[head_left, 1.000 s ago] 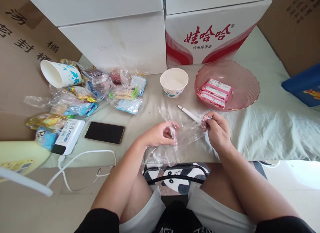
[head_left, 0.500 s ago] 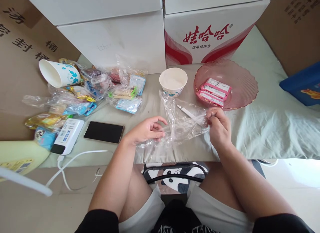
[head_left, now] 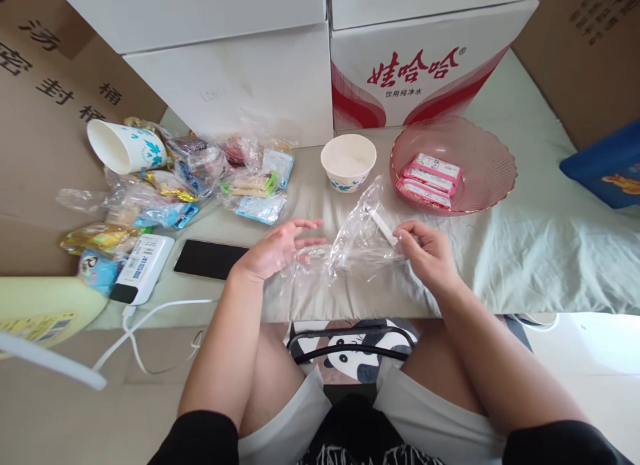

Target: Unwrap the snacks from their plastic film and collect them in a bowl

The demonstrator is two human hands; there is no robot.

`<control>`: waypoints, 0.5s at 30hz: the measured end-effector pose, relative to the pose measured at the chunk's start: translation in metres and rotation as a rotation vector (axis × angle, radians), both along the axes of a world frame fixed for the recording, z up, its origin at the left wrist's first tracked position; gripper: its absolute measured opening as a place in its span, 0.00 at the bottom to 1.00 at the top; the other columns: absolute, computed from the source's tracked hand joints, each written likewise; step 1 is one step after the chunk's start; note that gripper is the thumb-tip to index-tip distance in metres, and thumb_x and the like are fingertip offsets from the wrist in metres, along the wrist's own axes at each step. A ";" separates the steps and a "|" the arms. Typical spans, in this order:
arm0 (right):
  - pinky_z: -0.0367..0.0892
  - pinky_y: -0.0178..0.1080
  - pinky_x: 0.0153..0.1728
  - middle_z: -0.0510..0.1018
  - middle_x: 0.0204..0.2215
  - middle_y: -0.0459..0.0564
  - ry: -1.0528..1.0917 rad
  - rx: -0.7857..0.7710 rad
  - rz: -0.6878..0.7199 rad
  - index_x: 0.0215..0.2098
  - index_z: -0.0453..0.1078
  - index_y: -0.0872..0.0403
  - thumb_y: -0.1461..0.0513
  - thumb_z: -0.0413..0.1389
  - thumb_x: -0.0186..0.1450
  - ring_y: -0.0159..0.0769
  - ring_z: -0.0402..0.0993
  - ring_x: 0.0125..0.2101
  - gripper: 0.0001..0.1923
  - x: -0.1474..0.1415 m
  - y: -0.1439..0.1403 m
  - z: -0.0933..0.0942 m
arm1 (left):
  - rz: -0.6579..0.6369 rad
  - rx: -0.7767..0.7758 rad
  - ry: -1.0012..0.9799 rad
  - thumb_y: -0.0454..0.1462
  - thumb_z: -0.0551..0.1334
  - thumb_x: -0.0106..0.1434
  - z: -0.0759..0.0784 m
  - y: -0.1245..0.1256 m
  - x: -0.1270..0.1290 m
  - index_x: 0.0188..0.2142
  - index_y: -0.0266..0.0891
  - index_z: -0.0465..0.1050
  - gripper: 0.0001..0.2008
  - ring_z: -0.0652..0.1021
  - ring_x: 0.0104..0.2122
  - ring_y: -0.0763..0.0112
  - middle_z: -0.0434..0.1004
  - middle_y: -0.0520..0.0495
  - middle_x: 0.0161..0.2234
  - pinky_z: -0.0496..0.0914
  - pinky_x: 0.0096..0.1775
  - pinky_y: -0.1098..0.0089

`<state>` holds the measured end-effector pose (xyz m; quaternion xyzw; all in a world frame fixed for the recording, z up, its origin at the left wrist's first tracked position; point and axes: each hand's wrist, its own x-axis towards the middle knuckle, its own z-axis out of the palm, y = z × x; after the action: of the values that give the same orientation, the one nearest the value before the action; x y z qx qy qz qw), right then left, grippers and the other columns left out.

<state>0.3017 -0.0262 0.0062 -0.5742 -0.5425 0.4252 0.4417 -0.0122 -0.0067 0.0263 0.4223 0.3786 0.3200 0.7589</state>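
So the main thing here is a sheet of clear, crinkly plastic film (head_left: 345, 248), all shiny creases, lying bunched up between the hands on a tabletop (head_left: 540, 255) covered in rumpled pale green cloth. The left hand (head_left: 277, 248) has a wide grip, fingers spread right by the film's left edge; can't tell if they're touching it. The right hand (head_left: 425, 252) has a narrow grip, thumb and finger pinched at the near end of a slim, smooth white stick (head_left: 383, 228), with film bunched right there too, so I can't tell which it's got. Just behind the film is an upright white paper bowl (head_left: 349, 175) with blue-green leaf prints. Next to that there's a see-through pink bowl (head_left: 490, 165), ribbed, with a scalloped gold rim, holding small pink-and-white flat packs (head_left: 433, 175). Off left, a glossy heap of colourful plastic wrappers (head_left: 197, 165) has a tipped-over white paper cup (head_left: 137, 148) on it, and a flat black phone (head_left: 210, 258) sits partly behind the left wrist.
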 end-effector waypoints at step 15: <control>0.67 0.42 0.39 0.79 0.31 0.49 -0.026 0.220 0.007 0.32 0.76 0.51 0.40 0.55 0.63 0.39 0.73 0.34 0.24 -0.001 0.002 0.001 | 0.301 0.218 0.373 0.53 0.72 0.52 -0.008 0.000 0.011 0.27 0.37 0.76 0.20 0.78 0.37 0.65 0.80 0.44 0.34 0.71 0.35 0.70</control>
<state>0.3012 -0.0245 0.0071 -0.5260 -0.5934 0.3572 0.4936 -0.0016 -0.0063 0.0182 0.4923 0.5337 0.3850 0.5698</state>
